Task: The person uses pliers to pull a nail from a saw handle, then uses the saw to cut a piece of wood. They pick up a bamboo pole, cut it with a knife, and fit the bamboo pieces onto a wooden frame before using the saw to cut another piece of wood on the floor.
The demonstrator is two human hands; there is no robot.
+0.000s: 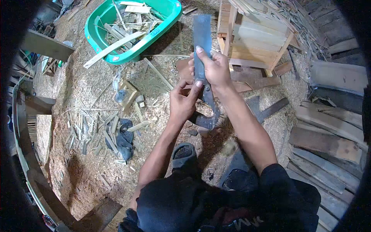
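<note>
A hand saw (202, 31) with a flat grey blade and a curved dark handle (210, 100) is held up in front of me, blade pointing away. My right hand (217, 69) wraps the middle of the blade, thumb flat on its face and fingertips showing past the far edge. Lower down, my left hand (183, 100) pinches the place where blade and handle meet, its thumb on top. The saw's teeth cannot be made out. The hooked lower end of the handle hangs free between my forearms.
A green tub (91, 34) of wood scraps stands at the far left, beyond a small wooden box (127, 94). A wooden crate (255, 42) is at the far right. Planks (324, 145) line the right side. Shavings and a dark cloth (124, 139) lie on the floor.
</note>
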